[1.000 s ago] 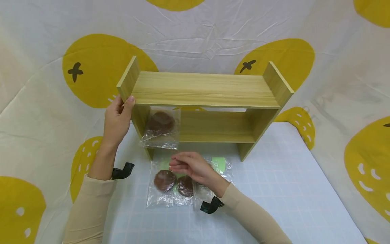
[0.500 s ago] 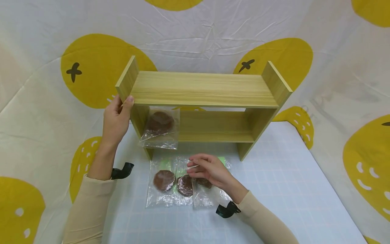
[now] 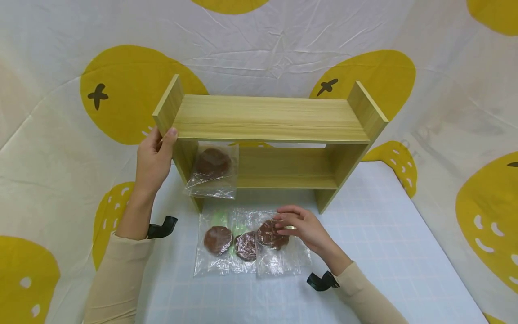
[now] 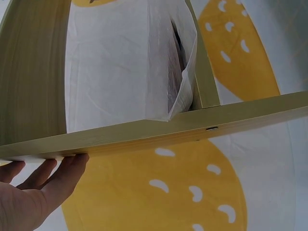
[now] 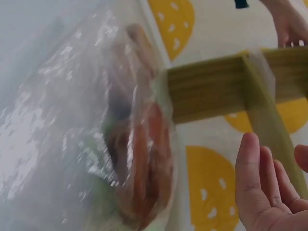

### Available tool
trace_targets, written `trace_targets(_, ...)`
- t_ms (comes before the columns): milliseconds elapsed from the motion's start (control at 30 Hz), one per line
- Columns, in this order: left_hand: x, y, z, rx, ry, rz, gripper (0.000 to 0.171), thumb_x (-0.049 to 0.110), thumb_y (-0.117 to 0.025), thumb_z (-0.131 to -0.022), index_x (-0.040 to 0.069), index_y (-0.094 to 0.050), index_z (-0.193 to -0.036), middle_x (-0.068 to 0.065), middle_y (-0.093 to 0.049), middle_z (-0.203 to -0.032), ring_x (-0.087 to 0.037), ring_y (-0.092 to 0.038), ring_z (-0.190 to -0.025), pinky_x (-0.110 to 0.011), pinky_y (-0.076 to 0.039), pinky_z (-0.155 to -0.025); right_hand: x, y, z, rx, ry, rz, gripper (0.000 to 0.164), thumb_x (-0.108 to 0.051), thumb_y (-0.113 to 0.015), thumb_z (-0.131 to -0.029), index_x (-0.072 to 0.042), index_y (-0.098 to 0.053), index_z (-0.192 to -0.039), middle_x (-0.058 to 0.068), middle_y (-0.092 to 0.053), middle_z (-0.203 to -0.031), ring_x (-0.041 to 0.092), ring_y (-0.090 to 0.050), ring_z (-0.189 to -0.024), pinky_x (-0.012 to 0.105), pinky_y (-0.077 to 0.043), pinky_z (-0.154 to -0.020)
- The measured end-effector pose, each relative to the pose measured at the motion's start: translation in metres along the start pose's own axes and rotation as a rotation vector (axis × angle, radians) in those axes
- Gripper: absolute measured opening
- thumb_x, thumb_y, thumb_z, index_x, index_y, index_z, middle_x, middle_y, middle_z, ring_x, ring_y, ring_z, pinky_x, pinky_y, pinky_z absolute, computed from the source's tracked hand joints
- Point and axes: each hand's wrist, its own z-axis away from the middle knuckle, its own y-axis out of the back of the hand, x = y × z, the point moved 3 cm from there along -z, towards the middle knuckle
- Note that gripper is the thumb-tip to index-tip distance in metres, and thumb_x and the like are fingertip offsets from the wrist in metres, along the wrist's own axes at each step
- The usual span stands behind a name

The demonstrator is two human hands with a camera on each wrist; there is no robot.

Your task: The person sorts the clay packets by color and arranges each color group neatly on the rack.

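Observation:
My left hand [image 3: 154,159] holds the left side panel of a two-tier wooden shelf [image 3: 263,119], thumb at its front edge. In the left wrist view, the fingertips [image 4: 72,166] touch the panel's outer face. A clear plastic bag [image 3: 222,189] with a round brown disc [image 3: 213,163] stands upright at the left of the middle tier, its lower edge overhanging the front. On the table several clear bags [image 3: 279,265] with similar discs [image 3: 218,240] overlap. Above the rightmost of these is my right hand [image 3: 305,229], fingers loosely extended and holding nothing; it partly covers a disc.
A light checked cloth covers the table [image 3: 376,252]. Behind and at the sides hangs a white curtain [image 3: 279,45] with yellow printed shapes. The shelf's right side panel [image 3: 366,112] rises above its top board.
My right hand has moved right across the bags, uncovering more of the discs beneath. The left hand, shelf and upright bag look unchanged.

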Motion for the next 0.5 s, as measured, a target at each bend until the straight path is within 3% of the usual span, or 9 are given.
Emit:
trace_targets(300,0.003,0.001,0.001,0.003,0.001,0.004,0.044,0.039,-0.055,-0.102,0.014,-0.060,-0.138,-0.008,-0.062,-0.132,-0.024,-0.061,-0.113,-0.040,-0.051,-0.093,0.014,0.026,0.006,0.055,0.006,0.141,0.041,-0.013,-0.059,-0.102,0.016,-0.050,-0.130,0.036,-0.056,-0.124,0.050,-0.059,-0.109,0.055,-0.052,-0.088)
trace_targets(500,0.001,0.000,0.000,0.004,-0.003,0.006,0.045,0.041,-0.055,-0.102,0.015,-0.060,-0.138,-0.009,-0.062,-0.133,-0.025,-0.061,-0.114,-0.043,-0.050,-0.094,0.026,0.039,0.009,0.074,-0.013,0.191,0.039,-0.008,-0.056,-0.102,0.016,-0.048,-0.131,0.036,-0.058,-0.121,0.048,-0.062,-0.106,0.053,-0.053,-0.087)
